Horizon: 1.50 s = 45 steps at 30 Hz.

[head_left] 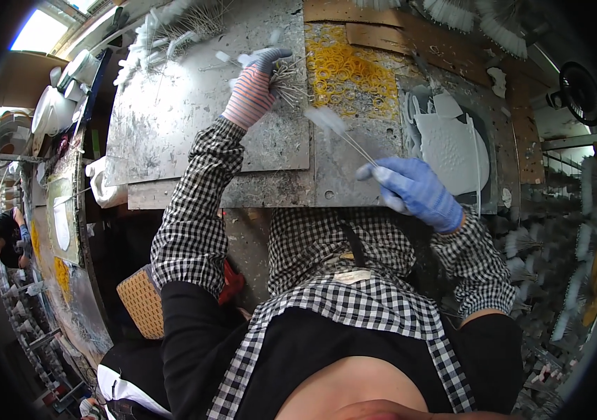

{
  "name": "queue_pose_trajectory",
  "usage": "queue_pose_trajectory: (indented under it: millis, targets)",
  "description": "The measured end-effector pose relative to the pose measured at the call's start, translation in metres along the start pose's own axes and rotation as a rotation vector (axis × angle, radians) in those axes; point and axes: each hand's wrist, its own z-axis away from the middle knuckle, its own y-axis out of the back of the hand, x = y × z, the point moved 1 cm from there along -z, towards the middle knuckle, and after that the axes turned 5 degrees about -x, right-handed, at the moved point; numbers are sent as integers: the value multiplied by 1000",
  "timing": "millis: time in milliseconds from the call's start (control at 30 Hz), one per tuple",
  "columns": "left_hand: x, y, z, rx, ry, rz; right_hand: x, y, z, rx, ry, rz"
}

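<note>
Pinched mid-frame by the blue-gloved right hand (414, 189), white-bristled wire brushes (333, 124) could slip if gripped loosely; striped-gloved left hand (253, 87): hold unclear.

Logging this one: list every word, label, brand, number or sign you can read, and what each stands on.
No text can be read anywhere in this picture.
Apron: has a pale tag; any print on it is too small and blurred to read.
Brown patterned panel: marks too small to make out.
Brushes in the right hand: no lettering visible.
</note>
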Motion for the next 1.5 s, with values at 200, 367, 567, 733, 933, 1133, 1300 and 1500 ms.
queue_pose_trajectory:
  millis: [200,367,567,733,933,1133,1300,1500]
  targets:
    - [63,-27,-1,-407,-324,-224,10,46,-28,79,-65,286]
    - [87,-42,33,-527,-371,-213,-17,23,-84,-168,-201,263]
    - [87,-41,51,-368,-314,-223,-46,60,-168,384,179,1074]
    - [99,-37,50,-496,-427,-297,-48,18,-258,256,-66,1359]
    - [121,16,67,58,-169,523,-35,30,-301,191,-152,1287]
    - [129,58,82,931,430,915,-42,32,-277,228,155,1259]
    - [97,17,68,679,773,1097,-54,0,-215,14,287,695]
    - [112,-3,54,354,816,1197,-10,-12,-176,35,468,492]
